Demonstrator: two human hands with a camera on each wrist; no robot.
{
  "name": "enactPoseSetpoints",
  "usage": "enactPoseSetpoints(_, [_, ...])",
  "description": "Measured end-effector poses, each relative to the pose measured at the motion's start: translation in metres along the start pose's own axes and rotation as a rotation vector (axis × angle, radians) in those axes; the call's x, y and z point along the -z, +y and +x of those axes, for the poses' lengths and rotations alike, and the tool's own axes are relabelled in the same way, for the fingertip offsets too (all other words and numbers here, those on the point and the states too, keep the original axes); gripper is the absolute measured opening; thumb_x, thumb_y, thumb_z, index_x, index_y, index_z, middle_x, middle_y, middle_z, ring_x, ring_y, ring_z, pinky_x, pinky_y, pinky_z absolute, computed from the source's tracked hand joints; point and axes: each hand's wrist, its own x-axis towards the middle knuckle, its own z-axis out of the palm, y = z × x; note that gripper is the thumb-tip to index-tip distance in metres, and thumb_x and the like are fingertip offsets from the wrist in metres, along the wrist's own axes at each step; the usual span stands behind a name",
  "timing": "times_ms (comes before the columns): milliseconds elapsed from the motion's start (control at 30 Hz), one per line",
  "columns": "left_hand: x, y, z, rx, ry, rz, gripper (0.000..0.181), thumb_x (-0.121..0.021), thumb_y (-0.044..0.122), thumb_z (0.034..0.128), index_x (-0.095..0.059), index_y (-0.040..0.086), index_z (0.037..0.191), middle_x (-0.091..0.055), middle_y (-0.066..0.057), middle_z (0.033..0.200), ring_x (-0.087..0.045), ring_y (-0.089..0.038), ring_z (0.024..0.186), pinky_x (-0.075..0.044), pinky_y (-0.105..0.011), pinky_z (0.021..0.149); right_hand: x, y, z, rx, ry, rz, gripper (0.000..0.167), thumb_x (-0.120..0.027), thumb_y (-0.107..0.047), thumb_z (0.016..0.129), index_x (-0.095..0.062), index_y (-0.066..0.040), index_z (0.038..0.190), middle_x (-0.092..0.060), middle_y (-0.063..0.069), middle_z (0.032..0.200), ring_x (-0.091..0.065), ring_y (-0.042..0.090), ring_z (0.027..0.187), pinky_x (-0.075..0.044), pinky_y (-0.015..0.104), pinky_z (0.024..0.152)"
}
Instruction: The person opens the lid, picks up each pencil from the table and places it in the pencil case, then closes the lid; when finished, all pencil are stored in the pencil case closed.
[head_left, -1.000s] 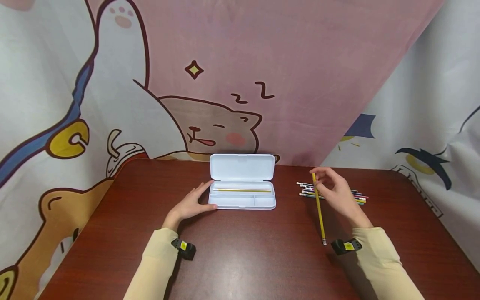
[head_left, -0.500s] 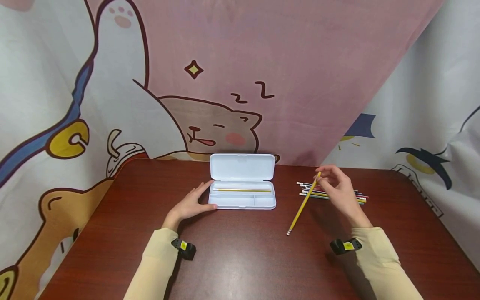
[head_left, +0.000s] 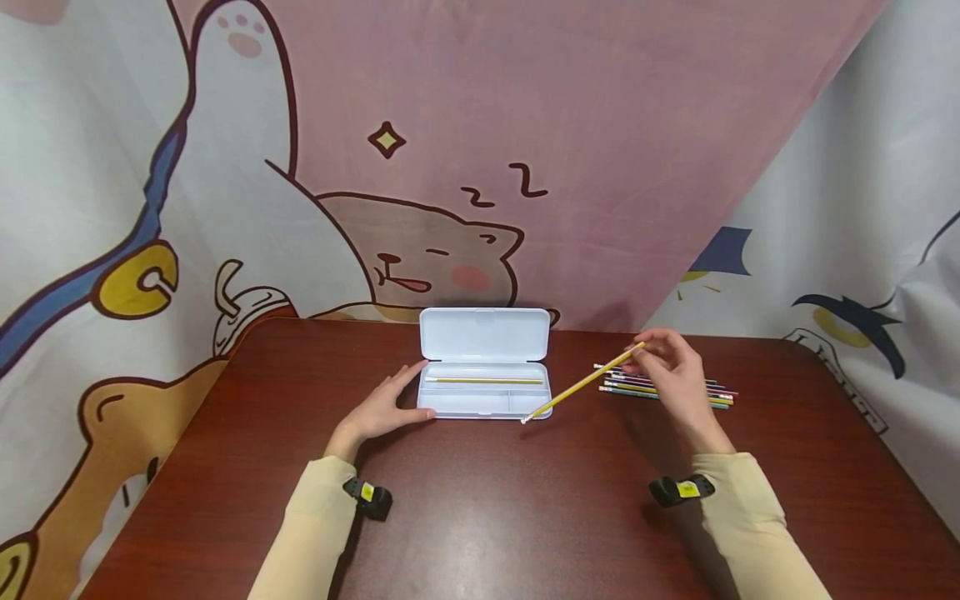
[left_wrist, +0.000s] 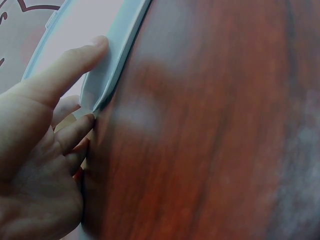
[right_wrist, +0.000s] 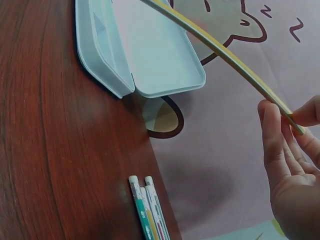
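An open white pencil case stands at the table's back, lid up. A yellow pencil lies in its long rear compartment. My left hand holds the case's left end, thumb on the front corner and fingers by the side and back. In my right hand, thumb and fingertips pinch another yellow pencil near its far end. That pencil slants down leftward, its eraser end in front of the case's front right corner. Under and beside the right hand lies a bunch of several pencils, partly hidden by it.
The brown wooden table stretches in front of the case. A pink and white cartoon-printed cloth hangs behind the table's back edge. Black wrist cameras are strapped over both pale yellow sleeves.
The pencil in my right hand has swung from pointing toward me to slanting left, its eraser end rising toward the case. The right hand shifted slightly; the left stayed put.
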Motion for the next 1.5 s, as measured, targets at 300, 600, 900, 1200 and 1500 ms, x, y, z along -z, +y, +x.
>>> enactPoseSetpoints(300, [0.0,0.0,0.0,-0.001,0.001,-0.001,0.087,-0.076,0.033,0.0824,-0.03,0.008,0.151,-0.03,-0.022,0.152,-0.016,-0.041,0.142,-0.009,-0.057,0.112,-0.013,0.014,0.0,-0.006,0.118,0.111,0.011,-0.052,0.009,0.094,-0.049,0.014,0.103,-0.066,0.012,0.089,-0.069,0.015,0.075,-0.056,0.03,0.069])
enactPoseSetpoints(600, [-0.001,-0.001,0.0,-0.001,-0.001,-0.004,0.087,-0.076,0.033,0.0823,-0.03,0.008,0.151,-0.029,-0.022,0.152,-0.016,-0.041,0.142,-0.009,-0.057,0.112,-0.032,0.034,-0.005,-0.05,0.195,0.071,0.014,-0.054,0.011,0.092,-0.047,0.016,0.104,-0.063,0.008,0.088,-0.069,0.013,0.074,-0.056,0.028,0.068])
enactPoseSetpoints(900, [-0.002,0.0,0.001,-0.004,-0.001,-0.012,0.086,-0.076,0.032,0.0825,-0.03,0.007,0.151,-0.029,-0.023,0.152,-0.015,-0.041,0.143,-0.008,-0.057,0.112,-0.053,0.049,-0.011,-0.103,0.208,0.026,0.018,-0.054,0.008,0.093,-0.047,0.014,0.108,-0.06,0.009,0.092,-0.07,0.013,0.075,-0.056,0.027,0.068])
enactPoseSetpoints(1200, [-0.001,0.0,0.001,0.007,-0.001,-0.01,0.087,-0.076,0.033,0.0825,-0.03,0.007,0.151,-0.03,-0.022,0.152,-0.014,-0.041,0.143,-0.008,-0.057,0.112,-0.08,0.058,-0.012,-0.095,0.185,0.112,0.011,-0.054,0.011,0.09,-0.052,0.005,0.099,-0.063,0.013,0.09,-0.071,0.029,0.08,-0.057,0.033,0.066])
enactPoseSetpoints(1500, [-0.001,-0.001,0.001,0.001,-0.003,-0.006,0.087,-0.076,0.034,0.0826,-0.03,0.008,0.151,-0.03,-0.022,0.152,-0.015,-0.041,0.143,-0.008,-0.058,0.112,-0.104,0.059,-0.013,-0.196,0.162,0.08,0.015,-0.053,0.011,0.09,-0.05,0.009,0.104,-0.06,0.021,0.097,-0.07,0.016,0.077,-0.056,0.036,0.07])
